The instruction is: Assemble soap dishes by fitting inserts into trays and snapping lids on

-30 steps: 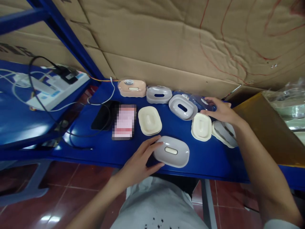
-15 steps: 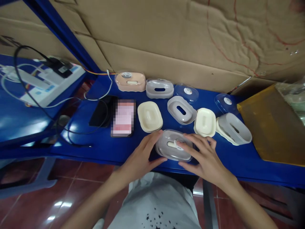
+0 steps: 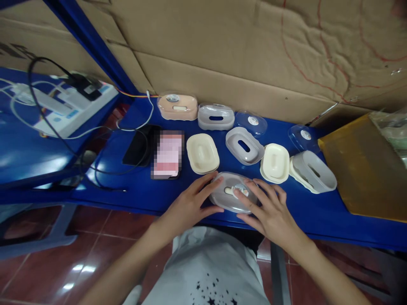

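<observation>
I see my left hand [image 3: 187,205] and right hand [image 3: 270,212] pressed flat — fingers spread — on a smooth oval grey box [image 3: 229,197] with a clear lid.

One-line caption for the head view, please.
Both hands, left hand and right hand, press a clear lid onto a grey soap box on the blue bench.
</observation>
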The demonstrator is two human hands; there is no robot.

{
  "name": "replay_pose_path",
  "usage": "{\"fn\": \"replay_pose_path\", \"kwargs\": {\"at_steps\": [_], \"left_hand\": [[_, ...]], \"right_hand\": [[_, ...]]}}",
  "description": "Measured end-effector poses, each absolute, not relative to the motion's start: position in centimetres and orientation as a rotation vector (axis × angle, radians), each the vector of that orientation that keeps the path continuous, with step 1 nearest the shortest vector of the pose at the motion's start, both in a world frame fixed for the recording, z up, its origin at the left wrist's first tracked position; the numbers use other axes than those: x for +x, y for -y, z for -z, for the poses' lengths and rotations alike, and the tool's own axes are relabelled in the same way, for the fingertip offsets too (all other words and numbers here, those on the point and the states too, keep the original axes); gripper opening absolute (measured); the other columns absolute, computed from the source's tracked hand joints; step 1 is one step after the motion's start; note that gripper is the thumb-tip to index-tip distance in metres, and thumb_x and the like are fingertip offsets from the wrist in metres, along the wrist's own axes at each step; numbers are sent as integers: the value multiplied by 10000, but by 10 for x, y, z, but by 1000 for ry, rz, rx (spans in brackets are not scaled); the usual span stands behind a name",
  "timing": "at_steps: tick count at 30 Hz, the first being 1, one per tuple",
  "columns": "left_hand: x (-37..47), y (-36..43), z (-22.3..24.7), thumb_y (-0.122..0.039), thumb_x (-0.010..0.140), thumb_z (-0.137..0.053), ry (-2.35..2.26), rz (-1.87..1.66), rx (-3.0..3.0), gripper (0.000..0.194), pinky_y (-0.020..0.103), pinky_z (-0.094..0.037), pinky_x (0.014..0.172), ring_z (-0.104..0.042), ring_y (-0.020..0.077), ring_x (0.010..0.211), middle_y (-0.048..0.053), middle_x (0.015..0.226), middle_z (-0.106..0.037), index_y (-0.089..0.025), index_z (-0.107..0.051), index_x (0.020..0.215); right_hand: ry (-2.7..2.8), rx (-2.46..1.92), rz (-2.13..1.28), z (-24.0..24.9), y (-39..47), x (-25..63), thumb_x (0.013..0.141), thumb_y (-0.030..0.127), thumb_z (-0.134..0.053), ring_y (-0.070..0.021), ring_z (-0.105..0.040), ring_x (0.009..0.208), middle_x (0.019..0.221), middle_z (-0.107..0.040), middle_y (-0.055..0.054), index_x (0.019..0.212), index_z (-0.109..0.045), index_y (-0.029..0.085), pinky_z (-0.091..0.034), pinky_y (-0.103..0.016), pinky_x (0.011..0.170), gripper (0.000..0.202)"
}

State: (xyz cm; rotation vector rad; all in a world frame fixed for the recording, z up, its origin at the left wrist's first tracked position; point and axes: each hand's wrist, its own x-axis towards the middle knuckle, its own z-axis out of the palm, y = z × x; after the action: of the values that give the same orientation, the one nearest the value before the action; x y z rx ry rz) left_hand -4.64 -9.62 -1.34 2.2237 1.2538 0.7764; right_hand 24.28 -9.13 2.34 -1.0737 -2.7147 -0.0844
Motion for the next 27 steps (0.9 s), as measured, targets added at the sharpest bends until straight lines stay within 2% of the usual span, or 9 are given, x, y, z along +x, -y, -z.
{"fn": "replay_pose_path", "kwargs": {"at_steps": [2,5,8,18,23,27], "left_hand": [[-48,95,13,-415,971,-807,-1242,-789,2240,893,543,-535,1212,-565,320,1502,102,1661,-516,-393,-293,1700],[-53,92,15,-401,951,-832,-1201,-805,2208,874,525,-542,1210,-586,301,1485,86,1654,-532,-399,-348,1679],[-57,92,17,-408,944,-839,-1171,-803,2151,830,524,-550,1200,-593,294,1479,84,1650,-538,-403,-402,1649],[-59,97,17,-423,943,-836,-1162,-798,2125,783,538,-535,1209,-579,287,1492,97,1645,-537,-382,-435,1614],[-59,95,17,-439,940,-834,-1135,-798,2152,800,532,-506,1240,-536,284,1529,90,1691,-483,-382,-415,1619],[-59,93,17,-444,953,-815,-1097,-821,2177,777,506,-516,1234,-545,270,1522,87,1688,-493,-369,-418,1618]], "right_hand": [[2737,-1058,88,-21,93,242,1067,418,-647,-416,-533,1432,1617,-569,-156,1613,-501,311,-489,-628,1035,575],[2760,-952,13,-16,94,241,1053,331,-673,-436,-386,1576,1668,-515,-112,1606,-507,357,-465,-688,1146,578],[2768,-864,-80,-13,93,240,1043,269,-677,-431,-283,1638,1710,-458,-92,1597,-523,344,-449,-685,1217,580],[2808,-717,-54,-14,86,241,1054,277,-650,-394,-367,1607,1685,-503,-80,1611,-516,357,-423,-687,1253,578],[2776,-724,-127,-13,88,239,1067,269,-609,-370,-321,1625,1724,-452,-50,1620,-499,350,-371,-675,1274,570],[2765,-767,-109,-7,92,236,1069,254,-594,-370,-286,1641,1726,-448,-51,1636,-473,359,-350,-667,1278,589]]}}
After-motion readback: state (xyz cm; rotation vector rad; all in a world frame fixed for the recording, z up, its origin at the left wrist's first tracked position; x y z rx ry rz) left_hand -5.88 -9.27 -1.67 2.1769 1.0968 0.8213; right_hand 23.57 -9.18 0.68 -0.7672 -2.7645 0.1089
